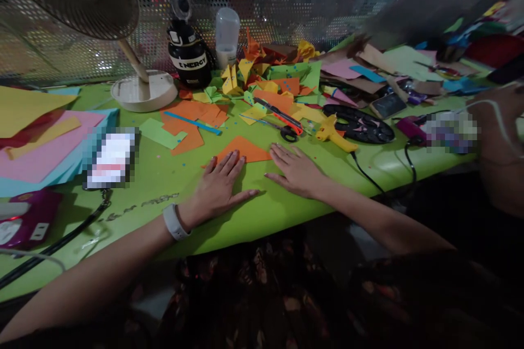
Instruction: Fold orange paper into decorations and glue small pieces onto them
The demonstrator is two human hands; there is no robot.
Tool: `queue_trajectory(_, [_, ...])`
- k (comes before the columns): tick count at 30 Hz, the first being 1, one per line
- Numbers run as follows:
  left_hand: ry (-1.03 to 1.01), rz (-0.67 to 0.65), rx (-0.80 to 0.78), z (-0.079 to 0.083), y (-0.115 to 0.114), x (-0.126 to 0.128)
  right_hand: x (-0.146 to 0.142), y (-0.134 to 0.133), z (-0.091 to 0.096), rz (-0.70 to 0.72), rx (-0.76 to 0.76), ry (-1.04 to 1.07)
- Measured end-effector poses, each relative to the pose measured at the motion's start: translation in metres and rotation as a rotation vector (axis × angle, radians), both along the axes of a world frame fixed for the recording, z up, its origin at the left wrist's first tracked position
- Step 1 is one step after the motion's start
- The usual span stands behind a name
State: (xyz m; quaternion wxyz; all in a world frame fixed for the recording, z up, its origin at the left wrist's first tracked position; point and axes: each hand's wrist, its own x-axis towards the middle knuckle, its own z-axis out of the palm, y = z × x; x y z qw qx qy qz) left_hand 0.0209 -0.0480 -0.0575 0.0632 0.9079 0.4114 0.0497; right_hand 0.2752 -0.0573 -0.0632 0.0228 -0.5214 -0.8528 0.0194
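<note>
An orange sheet of paper [249,148], triangular in outline, lies flat on the green table in front of me. My left hand [219,182] rests palm down with its fingertips on the sheet's left part, thumb stretched toward the middle. On the other side, my right hand [297,169] lies flat, fingertips at the sheet's right corner. Both hands are open and hold nothing. Just beyond the sheet are scissors [290,133] and a craft knife with an orange-red part [282,115]. A yellow glue gun [336,133] lies to the right of them.
Scrap paper [282,73] is heaped behind, beside a black bottle [190,60] and a clear bottle [227,38]. A fan [143,90], coloured sheets [53,142] and a phone [112,158] stand or lie left. Another person's arm [501,152] is at right, near a black tray [364,124].
</note>
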Motion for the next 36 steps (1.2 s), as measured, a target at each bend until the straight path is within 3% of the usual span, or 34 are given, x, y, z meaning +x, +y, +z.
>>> queue_trajectory(4, [-0.014,0.003,0.008,-0.003,0.0,-0.001,0.016,-0.006,0.006,-0.086,0.024,0.014])
queue_trajectory(7, [-0.019,0.002,0.01,-0.004,0.0,-0.001,0.002,-0.005,0.014,-0.112,0.126,0.064])
queue_trajectory(9, [-0.007,0.005,0.008,-0.004,0.0,-0.001,-0.015,0.0,0.016,-0.023,0.147,0.102])
queue_trajectory(13, [0.014,-0.001,0.0,-0.004,0.0,0.0,-0.04,0.013,0.006,0.191,-0.005,0.111])
queue_trajectory(18, [0.022,0.0,-0.01,-0.003,-0.001,0.001,-0.038,0.02,-0.011,0.223,-0.077,0.136])
queue_trajectory(25, [0.043,0.013,-0.034,0.0,-0.002,-0.027,-0.038,0.017,-0.007,0.216,-0.096,0.084])
queue_trajectory(36, [0.168,0.066,-0.097,0.013,-0.004,-0.073,0.019,-0.002,-0.002,0.06,-0.096,0.045])
